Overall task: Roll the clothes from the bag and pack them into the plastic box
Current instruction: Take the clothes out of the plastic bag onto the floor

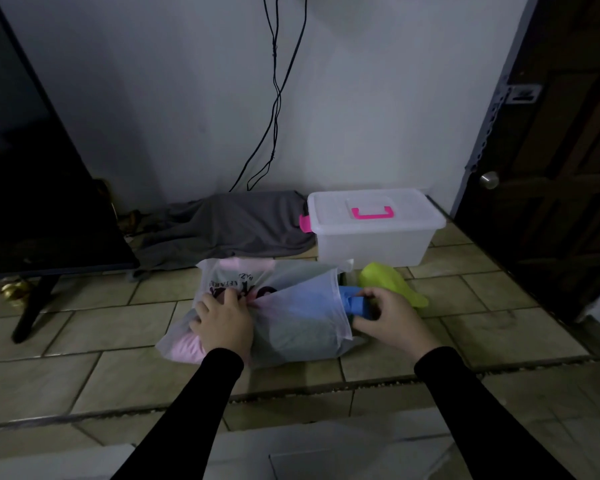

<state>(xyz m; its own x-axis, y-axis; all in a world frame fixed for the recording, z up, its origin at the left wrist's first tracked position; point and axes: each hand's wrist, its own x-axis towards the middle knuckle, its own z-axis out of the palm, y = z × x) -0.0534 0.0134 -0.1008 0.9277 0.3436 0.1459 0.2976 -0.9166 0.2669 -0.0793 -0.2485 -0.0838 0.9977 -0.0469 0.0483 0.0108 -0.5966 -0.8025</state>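
Note:
A translucent white plastic bag (291,320) full of clothes lies on the tiled floor in front of me. My left hand (224,322) grips the bunched plastic near the bag's middle. At the bag's open right end my right hand (387,313) pinches a blue garment (352,301) that sticks out of the mouth. Pink fabric (187,346) shows through the bag's left end. A yellow-green garment (388,282) lies on the floor just beyond my right hand. The clear plastic box (374,233) with pink handle and latch stands behind, lid on.
A grey cloth (229,226) lies heaped against the wall left of the box. A dark TV screen (32,174) on a black leg stands at the left. Cables (274,109) hang down the wall. A dark wooden door (551,168) closes off the right.

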